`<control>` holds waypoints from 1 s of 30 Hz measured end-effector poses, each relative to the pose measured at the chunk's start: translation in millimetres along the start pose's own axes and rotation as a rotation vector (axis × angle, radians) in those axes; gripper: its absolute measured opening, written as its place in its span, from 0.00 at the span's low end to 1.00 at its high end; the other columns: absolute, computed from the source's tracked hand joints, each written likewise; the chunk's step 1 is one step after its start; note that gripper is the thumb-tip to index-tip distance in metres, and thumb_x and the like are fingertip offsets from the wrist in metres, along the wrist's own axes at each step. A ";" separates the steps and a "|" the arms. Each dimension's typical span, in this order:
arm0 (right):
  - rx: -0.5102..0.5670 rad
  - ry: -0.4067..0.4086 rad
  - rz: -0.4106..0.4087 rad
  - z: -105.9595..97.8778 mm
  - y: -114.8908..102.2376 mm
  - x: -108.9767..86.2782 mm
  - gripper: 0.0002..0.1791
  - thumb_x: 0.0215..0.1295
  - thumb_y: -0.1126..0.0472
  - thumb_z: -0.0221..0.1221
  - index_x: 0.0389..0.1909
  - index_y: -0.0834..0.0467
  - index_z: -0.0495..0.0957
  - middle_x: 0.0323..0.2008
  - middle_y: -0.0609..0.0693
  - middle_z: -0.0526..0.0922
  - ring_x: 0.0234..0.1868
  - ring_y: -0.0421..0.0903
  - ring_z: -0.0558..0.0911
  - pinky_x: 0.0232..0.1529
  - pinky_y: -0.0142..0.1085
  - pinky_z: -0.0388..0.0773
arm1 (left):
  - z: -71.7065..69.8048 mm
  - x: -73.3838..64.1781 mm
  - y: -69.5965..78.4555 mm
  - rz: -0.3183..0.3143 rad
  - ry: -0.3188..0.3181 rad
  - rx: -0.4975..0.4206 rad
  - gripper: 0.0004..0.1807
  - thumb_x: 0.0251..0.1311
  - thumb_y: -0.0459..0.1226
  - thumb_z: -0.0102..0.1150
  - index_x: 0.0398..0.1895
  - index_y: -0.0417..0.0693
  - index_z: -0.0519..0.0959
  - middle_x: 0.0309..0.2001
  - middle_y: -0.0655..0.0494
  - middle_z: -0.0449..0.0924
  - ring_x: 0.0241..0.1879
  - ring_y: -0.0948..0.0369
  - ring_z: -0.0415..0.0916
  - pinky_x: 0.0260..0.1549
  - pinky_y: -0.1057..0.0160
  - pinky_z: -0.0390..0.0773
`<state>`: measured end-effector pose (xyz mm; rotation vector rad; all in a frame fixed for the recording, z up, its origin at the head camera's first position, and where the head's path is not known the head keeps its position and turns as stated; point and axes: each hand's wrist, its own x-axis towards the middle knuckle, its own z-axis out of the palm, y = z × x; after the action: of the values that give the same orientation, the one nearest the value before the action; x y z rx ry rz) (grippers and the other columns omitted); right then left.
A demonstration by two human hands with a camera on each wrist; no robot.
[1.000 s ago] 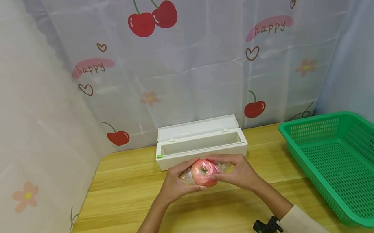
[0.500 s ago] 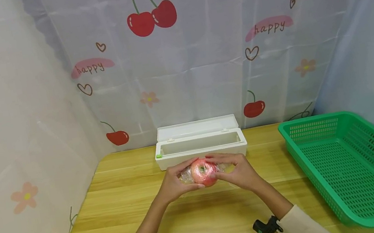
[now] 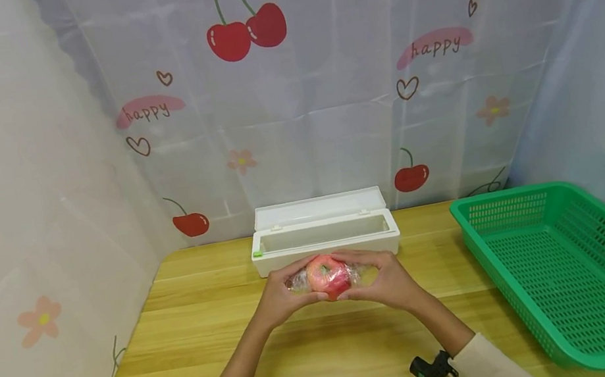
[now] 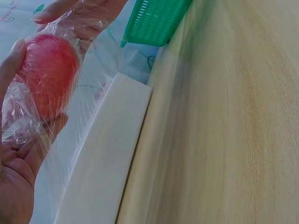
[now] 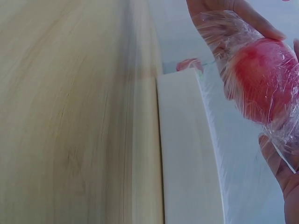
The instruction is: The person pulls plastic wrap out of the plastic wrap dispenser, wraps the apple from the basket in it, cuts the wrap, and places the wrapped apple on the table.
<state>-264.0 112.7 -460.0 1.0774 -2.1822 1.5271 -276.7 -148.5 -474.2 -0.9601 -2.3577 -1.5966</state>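
A red apple (image 3: 328, 277) wrapped in clear plastic film is held up between both hands, in front of a white box. My left hand (image 3: 284, 295) grips its left side, thumb below and fingers above. On the other side my right hand (image 3: 387, 277) grips it the same way, the two thumbs close together at the front. Loose crumpled film (image 4: 21, 112) bunches out from the apple's sides toward the palms. Both wrist views show the apple (image 5: 264, 77) raised off the wooden table (image 4: 224, 116), with film stretched tight and shiny over its skin.
The long white box (image 3: 327, 252) stands at the table's back edge, its lid (image 3: 320, 207) raised and a small green piece (image 3: 257, 253) at its left. A green plastic basket (image 3: 528, 301) stands at the right. Cherry-printed curtains (image 3: 316, 126) hang behind and at both sides.
The apple has turned slightly within the hands. The right thumb has slid from the apple's front down to its lower edge. The arms have hardly moved.
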 end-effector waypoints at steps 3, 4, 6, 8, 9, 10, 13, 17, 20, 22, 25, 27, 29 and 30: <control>-0.027 -0.014 0.008 0.6 0.1 -0.8 0.41 0.46 0.58 0.81 0.65 0.50 0.79 0.63 0.46 0.80 0.65 0.49 0.78 0.62 0.43 0.77 | -0.2 -0.4 0.0 -0.040 0.003 0.007 0.38 0.49 0.46 0.81 0.67 0.61 0.78 0.59 0.59 0.82 0.54 0.59 0.81 0.49 0.60 0.83; -0.042 -0.020 0.009 0.8 0.6 -1.1 0.42 0.45 0.58 0.81 0.66 0.49 0.78 0.64 0.45 0.80 0.65 0.49 0.78 0.62 0.44 0.77 | -0.4 -0.5 0.1 -0.050 0.005 0.010 0.37 0.49 0.47 0.80 0.66 0.61 0.78 0.59 0.60 0.82 0.54 0.59 0.81 0.49 0.60 0.83; -0.073 -0.028 0.002 1.2 0.2 -1.1 0.44 0.44 0.56 0.82 0.67 0.49 0.77 0.65 0.45 0.78 0.66 0.49 0.77 0.63 0.45 0.76 | -0.8 -0.2 0.2 -0.061 0.006 0.013 0.36 0.50 0.47 0.80 0.66 0.61 0.78 0.58 0.61 0.83 0.53 0.60 0.81 0.49 0.60 0.83; -0.109 -0.034 -0.016 1.6 -0.3 -1.1 0.45 0.44 0.55 0.82 0.68 0.50 0.76 0.66 0.47 0.78 0.66 0.50 0.76 0.63 0.46 0.76 | -1.5 0.2 0.4 -0.064 0.006 0.012 0.35 0.51 0.46 0.79 0.66 0.59 0.79 0.57 0.59 0.83 0.52 0.60 0.81 0.49 0.61 0.83; -0.129 -0.035 -0.025 2.0 -0.4 -1.1 0.46 0.43 0.55 0.82 0.68 0.51 0.76 0.66 0.48 0.77 0.67 0.50 0.76 0.63 0.46 0.76 | -1.8 0.5 0.7 -0.065 0.006 0.007 0.35 0.52 0.45 0.79 0.65 0.57 0.79 0.57 0.59 0.84 0.51 0.60 0.82 0.48 0.61 0.83; -0.148 -0.039 -0.039 2.4 -0.6 -0.8 0.47 0.43 0.56 0.82 0.69 0.52 0.75 0.66 0.49 0.77 0.67 0.51 0.76 0.63 0.46 0.76 | -2.1 0.7 1.0 -0.067 0.005 0.002 0.34 0.52 0.44 0.79 0.65 0.56 0.79 0.56 0.58 0.84 0.51 0.60 0.82 0.48 0.61 0.84; -0.201 -0.041 -0.077 3.9 0.3 -0.6 0.48 0.43 0.56 0.82 0.69 0.53 0.74 0.67 0.53 0.77 0.67 0.53 0.76 0.62 0.47 0.76 | -2.9 0.8 1.3 -0.076 0.002 -0.012 0.34 0.52 0.43 0.79 0.65 0.53 0.79 0.56 0.56 0.84 0.51 0.59 0.82 0.48 0.62 0.84; -0.253 -0.047 -0.107 5.2 2.2 -0.8 0.49 0.44 0.54 0.82 0.70 0.54 0.73 0.67 0.55 0.76 0.67 0.54 0.76 0.62 0.48 0.76 | -3.2 0.6 0.6 -0.092 0.002 -0.027 0.34 0.53 0.43 0.78 0.65 0.51 0.79 0.57 0.54 0.84 0.51 0.59 0.82 0.47 0.62 0.84; -0.288 -0.051 -0.123 5.5 2.8 -1.0 0.50 0.43 0.55 0.82 0.71 0.55 0.72 0.68 0.55 0.75 0.67 0.55 0.76 0.62 0.49 0.76 | -3.3 0.6 0.7 -0.098 0.005 -0.027 0.33 0.54 0.43 0.77 0.65 0.49 0.79 0.56 0.54 0.84 0.50 0.59 0.82 0.45 0.63 0.84; -0.314 -0.049 -0.131 5.9 2.9 -1.0 0.50 0.43 0.56 0.82 0.71 0.55 0.72 0.68 0.54 0.75 0.67 0.55 0.76 0.61 0.49 0.76 | -3.3 0.7 1.0 -0.102 0.005 -0.028 0.33 0.55 0.44 0.77 0.65 0.48 0.79 0.56 0.54 0.84 0.49 0.59 0.83 0.44 0.62 0.84; -0.328 -0.043 -0.142 6.5 2.5 -0.6 0.50 0.41 0.61 0.82 0.71 0.56 0.72 0.68 0.55 0.75 0.66 0.56 0.76 0.60 0.48 0.77 | -3.2 1.0 1.9 -0.108 0.001 -0.027 0.32 0.56 0.44 0.76 0.64 0.48 0.80 0.55 0.54 0.85 0.48 0.59 0.83 0.43 0.62 0.84; -0.339 -0.041 -0.149 6.6 1.8 -0.4 0.51 0.41 0.63 0.82 0.71 0.56 0.72 0.68 0.55 0.75 0.66 0.56 0.77 0.60 0.48 0.78 | -3.3 1.2 2.5 -0.114 -0.002 -0.031 0.31 0.56 0.44 0.76 0.64 0.48 0.80 0.55 0.53 0.85 0.47 0.59 0.83 0.43 0.62 0.85; -0.359 -0.044 -0.162 6.4 1.4 -0.3 0.51 0.40 0.63 0.83 0.71 0.56 0.72 0.68 0.56 0.75 0.66 0.57 0.77 0.59 0.48 0.78 | -3.6 1.4 3.1 -0.120 -0.004 -0.034 0.31 0.57 0.44 0.75 0.64 0.47 0.80 0.55 0.52 0.85 0.47 0.59 0.83 0.43 0.63 0.85; -0.371 -0.047 -0.169 6.3 1.0 -0.3 0.51 0.40 0.63 0.83 0.71 0.57 0.72 0.68 0.56 0.75 0.65 0.57 0.77 0.59 0.48 0.78 | -3.8 1.6 3.3 -0.127 -0.004 -0.037 0.30 0.57 0.44 0.75 0.64 0.47 0.80 0.54 0.52 0.85 0.47 0.59 0.83 0.43 0.63 0.85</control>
<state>-263.3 107.4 -463.4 1.1433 -2.2213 0.9842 -277.0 -150.4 -469.3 -0.8365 -2.4446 -1.6897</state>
